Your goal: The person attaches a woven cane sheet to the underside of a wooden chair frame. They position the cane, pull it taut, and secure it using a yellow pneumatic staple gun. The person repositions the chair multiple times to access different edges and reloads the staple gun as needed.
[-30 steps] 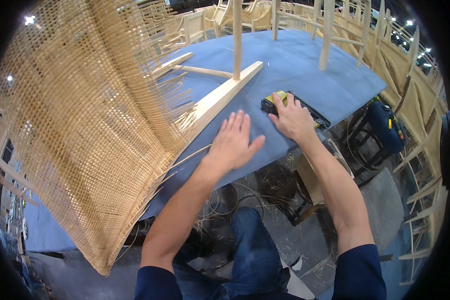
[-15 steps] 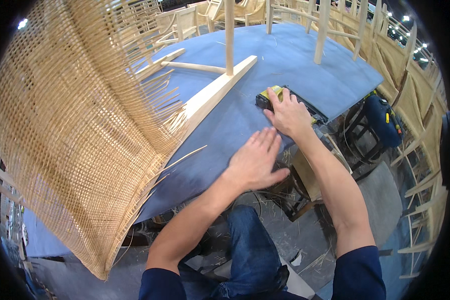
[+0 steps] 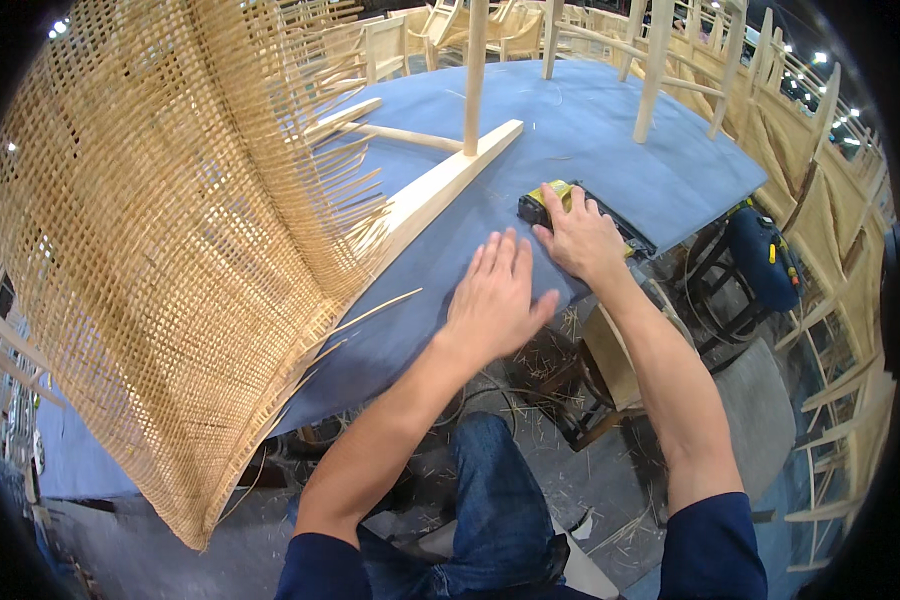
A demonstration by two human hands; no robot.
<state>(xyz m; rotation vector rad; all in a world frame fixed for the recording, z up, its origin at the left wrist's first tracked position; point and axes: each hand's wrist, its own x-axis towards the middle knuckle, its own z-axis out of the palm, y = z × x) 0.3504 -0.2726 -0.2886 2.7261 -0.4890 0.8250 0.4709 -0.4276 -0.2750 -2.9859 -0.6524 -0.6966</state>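
My right hand (image 3: 585,240) lies over a yellow-and-black stapler (image 3: 618,216), its fingers curled across the yellow body. The tool rests on its side on the blue-covered table (image 3: 610,120), near the front edge. To its left, my left hand (image 3: 495,300) is flat and empty, fingers stretched and thumb apart, at the table edge. Left of both hands rises a woven cane sheet (image 3: 220,290) with loose strand ends. It meets a pale wooden rail (image 3: 450,185) of a furniture frame, and a few strands stick out below. I cannot tell how it is fastened.
A round wooden post (image 3: 475,80) stands up from the rail, and more wooden legs (image 3: 655,70) stand at the back. A dark blue padded stool (image 3: 760,250) is at right. Woven chair frames line the right side. Cane scraps litter the floor (image 3: 610,500).
My left hand has moved slightly left and up, away from my right hand. My right hand stays on the stapler. The whole view has shifted a little.
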